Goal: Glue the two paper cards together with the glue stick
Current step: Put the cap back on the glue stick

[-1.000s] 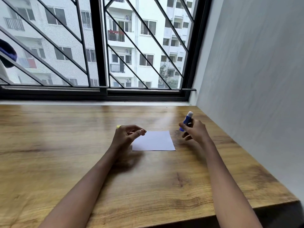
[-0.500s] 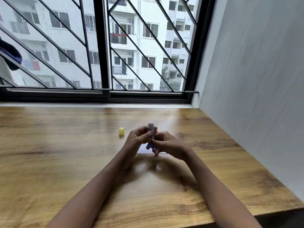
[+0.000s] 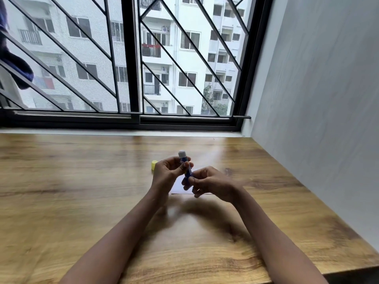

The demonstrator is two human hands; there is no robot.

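Note:
A blue glue stick (image 3: 185, 163) with a pale exposed tip stands nearly upright between both hands above the table middle. My left hand (image 3: 168, 174) pinches its upper body with thumb and fingers. My right hand (image 3: 209, 184) grips its lower end. Its yellow cap (image 3: 154, 165) lies on the wood just left of my left hand. A white paper card (image 3: 180, 188) lies flat under the hands, mostly hidden by them; I can make out only one card.
The wooden table (image 3: 82, 191) runs up to a window sill with a black barred window (image 3: 133, 78) behind. A grey wall (image 3: 317, 119) bounds the table on the right. The table's front edge shows at the lower right.
My right hand brought the glue stick from the right to the centre over the card, and my left hand took hold of its upper part. The yellow cap now lies uncovered on the table.

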